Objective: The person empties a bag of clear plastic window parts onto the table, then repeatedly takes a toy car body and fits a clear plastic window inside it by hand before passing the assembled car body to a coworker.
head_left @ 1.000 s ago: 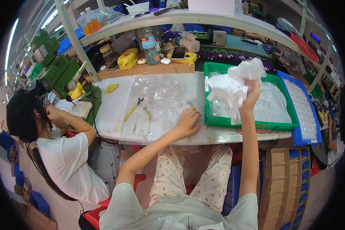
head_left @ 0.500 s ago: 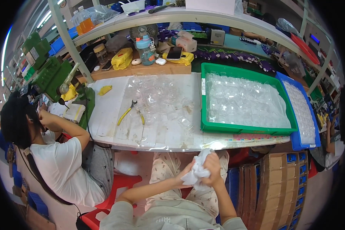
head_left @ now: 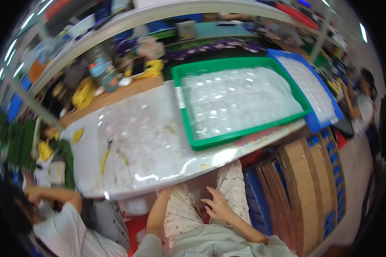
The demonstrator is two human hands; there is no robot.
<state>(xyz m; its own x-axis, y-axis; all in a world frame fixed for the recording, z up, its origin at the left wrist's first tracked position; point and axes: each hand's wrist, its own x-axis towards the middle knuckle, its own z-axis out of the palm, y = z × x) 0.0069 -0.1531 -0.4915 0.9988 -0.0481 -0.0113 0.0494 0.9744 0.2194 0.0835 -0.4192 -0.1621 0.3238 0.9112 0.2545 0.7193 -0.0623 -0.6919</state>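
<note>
My right hand is over my lap with its fingers apart and nothing in it. My left forearm reaches forward along my thigh to the table's front edge; the fingers of that hand are hidden there, so I cannot see what they touch. Beyond the edge, on the white table, lie yellow-handled pliers beside a scatter of small clear plastic pieces. To the right stands a green tray holding rows of clear plastic pieces under a thin film.
A blue tray of similar pieces adjoins the green one. Stacked cardboard boxes stand right of my legs. A co-worker sits at left near a green machine. A bottle and phone sit behind the table.
The crumpled white cloth both hands held is out of sight. My right hand has opened, and my left has moved forward to the table edge. The view has turned and is blurred.
</note>
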